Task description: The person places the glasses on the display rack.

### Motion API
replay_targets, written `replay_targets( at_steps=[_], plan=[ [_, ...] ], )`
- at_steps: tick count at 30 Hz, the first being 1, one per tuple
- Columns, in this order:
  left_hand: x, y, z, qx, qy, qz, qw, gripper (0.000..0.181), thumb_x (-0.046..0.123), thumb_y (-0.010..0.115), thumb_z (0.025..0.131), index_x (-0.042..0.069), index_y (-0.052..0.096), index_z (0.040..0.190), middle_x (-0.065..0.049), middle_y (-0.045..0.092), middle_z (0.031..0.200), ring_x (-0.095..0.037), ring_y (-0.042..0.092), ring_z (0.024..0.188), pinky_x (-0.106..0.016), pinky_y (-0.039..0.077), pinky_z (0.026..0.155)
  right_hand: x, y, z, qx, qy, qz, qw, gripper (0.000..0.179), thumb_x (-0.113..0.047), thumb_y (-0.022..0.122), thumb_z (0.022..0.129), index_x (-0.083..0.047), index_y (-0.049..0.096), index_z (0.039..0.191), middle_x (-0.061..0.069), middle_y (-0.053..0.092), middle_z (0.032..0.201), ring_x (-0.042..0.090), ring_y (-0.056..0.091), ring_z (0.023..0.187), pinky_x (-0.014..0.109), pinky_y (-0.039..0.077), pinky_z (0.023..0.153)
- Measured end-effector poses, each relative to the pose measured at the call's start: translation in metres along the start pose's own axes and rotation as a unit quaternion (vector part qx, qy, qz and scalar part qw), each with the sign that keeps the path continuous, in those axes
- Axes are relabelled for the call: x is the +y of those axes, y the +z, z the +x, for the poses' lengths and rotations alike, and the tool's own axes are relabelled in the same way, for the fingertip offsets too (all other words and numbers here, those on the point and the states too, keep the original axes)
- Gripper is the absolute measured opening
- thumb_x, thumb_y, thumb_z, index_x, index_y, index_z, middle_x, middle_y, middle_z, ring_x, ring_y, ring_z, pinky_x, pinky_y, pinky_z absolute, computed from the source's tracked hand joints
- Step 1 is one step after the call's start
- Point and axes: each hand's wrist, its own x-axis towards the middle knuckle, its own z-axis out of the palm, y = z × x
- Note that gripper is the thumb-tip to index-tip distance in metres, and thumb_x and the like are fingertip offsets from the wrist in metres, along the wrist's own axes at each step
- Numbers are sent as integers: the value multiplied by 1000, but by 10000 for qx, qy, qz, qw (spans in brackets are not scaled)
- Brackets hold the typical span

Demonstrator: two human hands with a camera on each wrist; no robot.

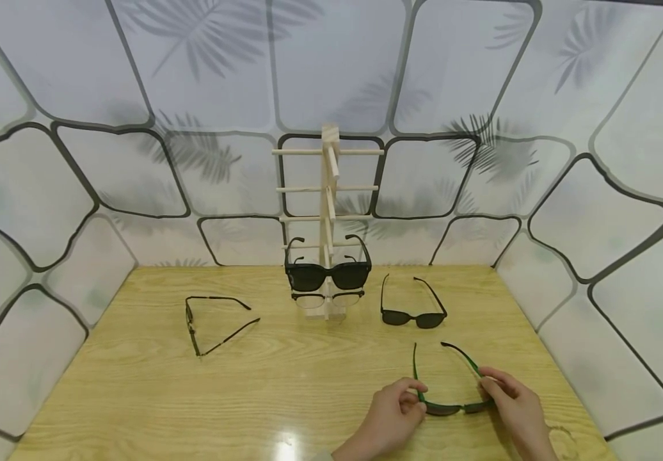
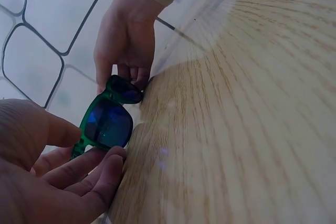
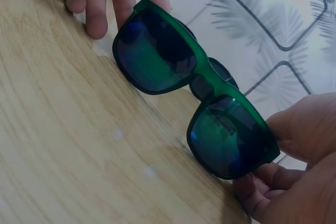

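Observation:
Green-framed sunglasses [image 1: 443,409] with dark, bluish-green lenses are at the front right of the table, their temples unfolded and pointing away from me. My left hand [image 1: 391,413] pinches the left end of the frame near the hinge. At the opposite end, my right hand [image 1: 516,406] holds the frame by its hinge corner. In the right wrist view both lenses of the sunglasses [image 3: 157,56] show, low over the wood. Whether the frame touches the tabletop I cannot tell.
A wooden rack [image 1: 331,137] with several crossbars stands at the table's back, carrying black sunglasses [image 1: 350,276] above thin-rimmed eyeglasses [image 1: 347,299]. Another pair of dark sunglasses [image 1: 428,320] lies right of it; dark-framed eyeglasses [image 1: 191,325] lie left. Patterned panels [image 1: 602,243] enclose the table [image 1: 193,403].

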Motion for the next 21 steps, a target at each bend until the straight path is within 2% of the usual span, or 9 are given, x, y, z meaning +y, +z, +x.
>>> replay_targets(
  at_steps=[4, 8, 12, 16, 21],
  plan=[
    [0, 0, 1, 114, 22, 48, 9999, 23, 12, 68, 100, 8, 73, 121, -4, 81, 96, 4, 61, 72, -19, 50, 68, -1, 0, -2, -11, 7, 53, 10000, 43, -30, 62, 109, -8, 64, 145, -18, 78, 100, -6, 68, 91, 12, 53, 82],
    [2, -2, 1, 237, 127, 66, 9996, 21, 14, 69, 100, 6, 74, 119, -6, 81, 94, 4, 64, 74, -19, 53, 71, -2, 1, -5, 2, -37, 267, 9996, 42, -28, 63, 108, -6, 65, 143, -17, 77, 97, -2, 71, 90, 14, 55, 83],
    [5, -6, 2, 422, 323, 5, 9986, 20, 17, 69, 102, 4, 76, 116, -6, 81, 92, 5, 67, 73, -17, 54, 69, -5, 2, -8, 56, -271, 404, 9988, 42, -30, 65, 107, -5, 67, 141, -16, 77, 95, 3, 72, 89, 18, 58, 81],
    [13, -11, 2, 613, 524, -70, 9967, 19, 20, 68, 104, 4, 78, 112, -5, 81, 92, 5, 66, 74, -17, 53, 67, -13, 4, -13, 110, -616, 478, 9969, 47, -35, 67, 105, -4, 68, 140, -14, 78, 98, 4, 71, 90, 21, 60, 79],
    [28, -19, -2, 802, 689, -199, 9942, 15, 19, 69, 103, 9, 79, 108, -7, 80, 92, 2, 68, 75, -18, 54, 70, -33, 5, -19, 215, -837, 683, 9939, 48, -38, 70, 103, -5, 69, 138, -14, 79, 97, 4, 72, 91, 20, 60, 79]
  ],
)
